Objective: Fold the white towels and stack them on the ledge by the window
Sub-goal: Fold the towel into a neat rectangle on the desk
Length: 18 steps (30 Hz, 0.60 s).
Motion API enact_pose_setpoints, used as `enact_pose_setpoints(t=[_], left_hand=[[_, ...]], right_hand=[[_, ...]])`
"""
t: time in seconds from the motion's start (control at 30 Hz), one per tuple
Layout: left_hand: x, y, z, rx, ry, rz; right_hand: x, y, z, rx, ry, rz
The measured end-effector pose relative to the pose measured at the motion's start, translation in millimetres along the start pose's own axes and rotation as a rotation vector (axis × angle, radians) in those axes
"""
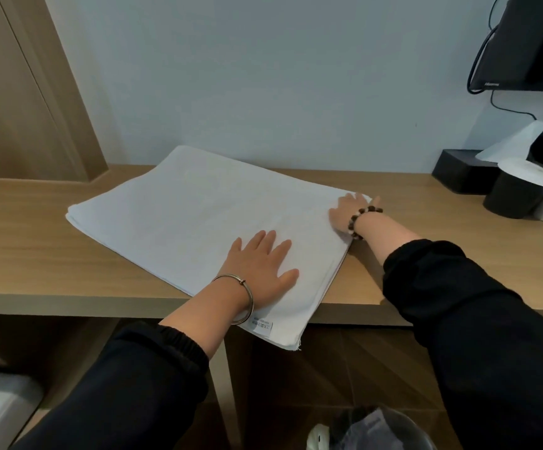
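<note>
Wooden ledge [36, 248] (white towel [198, 206] atop)

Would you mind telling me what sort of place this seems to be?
Probably a hotel guest room: a wall-mounted television hangs above a long wooden desk, which holds a black tissue box and covered cups.

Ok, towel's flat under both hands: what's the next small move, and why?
Probably lift the far right corner with the right hand and fold the towel across to its left edge, left hand pinning it. It lies smooth but wide, near corner overhanging the desk.
</note>
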<state>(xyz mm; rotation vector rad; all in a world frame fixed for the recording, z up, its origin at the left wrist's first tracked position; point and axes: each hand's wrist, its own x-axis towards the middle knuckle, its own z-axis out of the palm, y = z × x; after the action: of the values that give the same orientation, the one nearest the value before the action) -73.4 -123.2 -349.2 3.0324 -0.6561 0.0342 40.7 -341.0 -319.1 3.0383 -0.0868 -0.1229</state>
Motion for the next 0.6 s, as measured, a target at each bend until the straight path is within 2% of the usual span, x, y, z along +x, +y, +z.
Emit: enact_pose_setpoints(t=[0.07,0.13,0.2,0.27,0.33,0.43,0.53,0.6], left_hand=[[0.5,0.2,0.2,0.0,0.004,-0.005],[0.5,0.1,0.5,-0.004,-0.002,-0.012],[0.5,-0.2,0.9,-0.016,-0.01,-0.014],[0.6,-0.3,1.1,-0.023,-0.01,-0.016],[0.8,0.4,0.8,-0.023,-0.007,-0.017],[1.5,0.7,1.6,-0.024,-0.007,-0.018],[2.4,-0.6,2.6,-0.023,0.0,-0.019],[2.7,-2.1,2.5,-0.052,0.013,-0.009]], right_hand=[[-6.4,-27.4,10.8,0.088,0.074,-0.15],[-13.4,-37.0,24.5,0.145,0.05,-0.27],[-8.2,-17.4,27.1,0.175,0.056,-0.193],[-0.2,12.7,23.9,0.189,0.054,-0.02],[2.4,31.1,13.6,0.143,-0.041,0.101],[-11.4,6.9,5.0,-0.004,-0.033,0.007],[-51.9,-34.7,22.5,0.11,0.021,-0.13],[-80.6,-43.9,37.5,0.202,0.017,-0.148]])
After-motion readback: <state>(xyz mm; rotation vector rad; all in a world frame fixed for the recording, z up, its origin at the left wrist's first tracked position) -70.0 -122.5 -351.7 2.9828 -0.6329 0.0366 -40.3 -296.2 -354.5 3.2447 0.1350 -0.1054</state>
